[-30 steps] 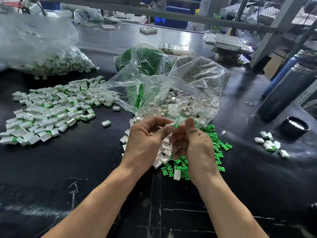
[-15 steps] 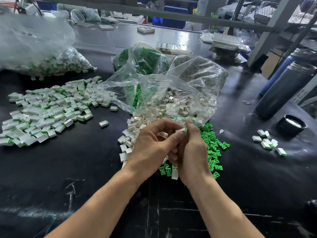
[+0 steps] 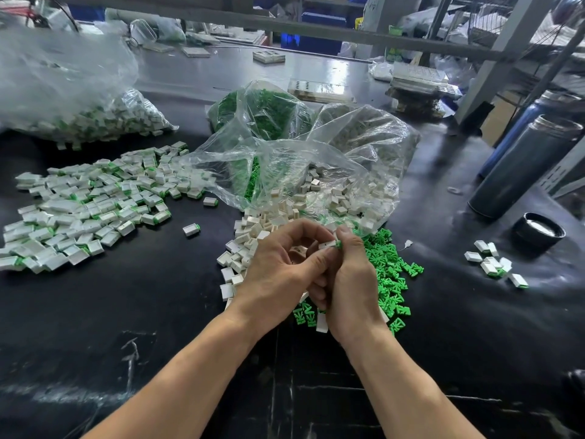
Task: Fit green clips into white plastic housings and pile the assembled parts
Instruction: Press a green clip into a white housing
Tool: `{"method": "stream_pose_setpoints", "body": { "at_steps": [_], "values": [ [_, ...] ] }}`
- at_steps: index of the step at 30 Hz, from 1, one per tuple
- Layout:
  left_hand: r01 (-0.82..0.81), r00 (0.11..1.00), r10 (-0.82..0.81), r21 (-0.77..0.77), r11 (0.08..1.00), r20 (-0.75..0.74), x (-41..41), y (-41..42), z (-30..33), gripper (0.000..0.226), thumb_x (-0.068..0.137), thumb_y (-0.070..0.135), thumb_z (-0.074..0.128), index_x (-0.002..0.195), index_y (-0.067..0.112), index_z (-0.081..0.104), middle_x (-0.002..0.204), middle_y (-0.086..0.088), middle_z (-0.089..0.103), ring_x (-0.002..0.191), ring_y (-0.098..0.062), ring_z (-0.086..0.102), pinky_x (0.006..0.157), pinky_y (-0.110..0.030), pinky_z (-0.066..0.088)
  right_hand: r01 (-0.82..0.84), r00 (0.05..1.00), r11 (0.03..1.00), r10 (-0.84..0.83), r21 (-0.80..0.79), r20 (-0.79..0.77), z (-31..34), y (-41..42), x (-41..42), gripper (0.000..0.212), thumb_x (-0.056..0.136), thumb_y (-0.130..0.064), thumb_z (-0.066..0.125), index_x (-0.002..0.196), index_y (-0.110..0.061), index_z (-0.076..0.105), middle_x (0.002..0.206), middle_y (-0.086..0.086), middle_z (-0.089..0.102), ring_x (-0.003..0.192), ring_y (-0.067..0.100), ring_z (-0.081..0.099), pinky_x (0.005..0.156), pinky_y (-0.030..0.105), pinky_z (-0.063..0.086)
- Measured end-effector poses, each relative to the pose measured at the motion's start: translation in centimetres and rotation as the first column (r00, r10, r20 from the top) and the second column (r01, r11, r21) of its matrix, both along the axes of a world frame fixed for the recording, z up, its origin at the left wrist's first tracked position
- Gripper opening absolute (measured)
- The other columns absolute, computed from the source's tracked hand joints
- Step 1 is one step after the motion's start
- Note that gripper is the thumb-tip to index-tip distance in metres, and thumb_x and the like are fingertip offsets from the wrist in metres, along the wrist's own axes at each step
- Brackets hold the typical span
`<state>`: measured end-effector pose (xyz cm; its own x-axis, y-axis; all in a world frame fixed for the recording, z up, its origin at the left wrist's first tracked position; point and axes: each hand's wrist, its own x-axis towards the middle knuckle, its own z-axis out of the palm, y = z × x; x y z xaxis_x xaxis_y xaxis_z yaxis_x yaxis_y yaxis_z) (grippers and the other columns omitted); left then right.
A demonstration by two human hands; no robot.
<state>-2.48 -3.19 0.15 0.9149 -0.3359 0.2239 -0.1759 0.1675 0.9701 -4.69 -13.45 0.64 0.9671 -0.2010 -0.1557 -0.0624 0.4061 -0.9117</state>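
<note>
Centrally, the left hand [image 3: 278, 267] and right hand [image 3: 351, 280] have closed together since a second ago, both pinching one small white rectangular plastic housing [image 3: 326, 244] with a green plastic clip [image 3: 338, 244] now showing only at its right end. This suggests the clip is nearly seated. The spread pile of assembled white-and-green parts [image 3: 85, 210] lies at far left.

Glossy black worktable [image 3: 95, 327], grey shelving frame [image 3: 316, 30]
</note>
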Motion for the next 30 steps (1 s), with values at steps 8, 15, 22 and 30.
{"method": "stream_pose_setpoints", "body": {
  "at_steps": [8, 15, 22, 30],
  "values": [
    [-0.036, 0.999, 0.036, 0.031, 0.999, -0.016, -0.2, -0.5, -0.3, 0.006, 0.094, 0.009, 0.073, 0.097, 0.008, 0.068, 0.091, -0.018, 0.070, 0.066, -0.018, 0.068, 0.054, -0.027, 0.054, 0.135, 0.990, 0.988, -0.132, -0.078, 0.044, -0.2, 0.4, 0.2, 0.070, 0.108, -0.027, 0.035, 0.046, -0.031, 0.068, 0.040, -0.012, 0.050, 0.034, 0.000, 0.048, 0.035, 0.013, 0.034],
    [-0.033, 0.999, 0.033, 0.040, 0.999, -0.002, -0.3, -0.5, -0.1, 0.005, 0.094, 0.012, 0.073, 0.097, 0.010, 0.070, 0.086, -0.011, 0.073, 0.068, -0.011, 0.067, 0.055, -0.022, 0.053, 0.154, 0.983, 0.985, -0.145, -0.073, 0.113, -0.4, 0.6, 0.4, 0.062, 0.100, -0.028, 0.036, 0.047, -0.030, 0.069, 0.043, -0.012, 0.050, 0.037, 0.002, 0.047, 0.037, 0.014, 0.035],
    [-0.040, 0.999, 0.040, 0.032, 0.999, 0.001, -0.2, -0.4, 0.1, 0.003, 0.094, 0.013, 0.073, 0.094, 0.014, 0.070, 0.089, -0.014, 0.072, 0.068, -0.008, 0.065, 0.056, -0.021, 0.050, 0.141, 0.980, 0.988, -0.130, -0.063, 0.152, -0.6, 0.5, 0.8, 0.048, 0.087, -0.034, 0.039, 0.050, -0.025, 0.069, 0.050, -0.007, 0.058, 0.044, 0.008, 0.056, 0.041, 0.019, 0.042],
    [-0.040, 0.999, 0.039, 0.027, 0.999, 0.018, -0.2, -0.4, 0.2, 0.006, 0.094, 0.014, 0.073, 0.093, 0.019, 0.071, 0.085, 0.000, 0.072, 0.067, -0.006, 0.064, 0.056, -0.018, 0.048, 0.133, 0.978, 0.990, -0.125, -0.040, 0.167, -0.6, 0.6, 1.0, 0.049, 0.088, -0.034, 0.039, 0.049, -0.025, 0.067, 0.050, -0.008, 0.055, 0.047, 0.010, 0.056, 0.044, 0.022, 0.044]
  ]
}}
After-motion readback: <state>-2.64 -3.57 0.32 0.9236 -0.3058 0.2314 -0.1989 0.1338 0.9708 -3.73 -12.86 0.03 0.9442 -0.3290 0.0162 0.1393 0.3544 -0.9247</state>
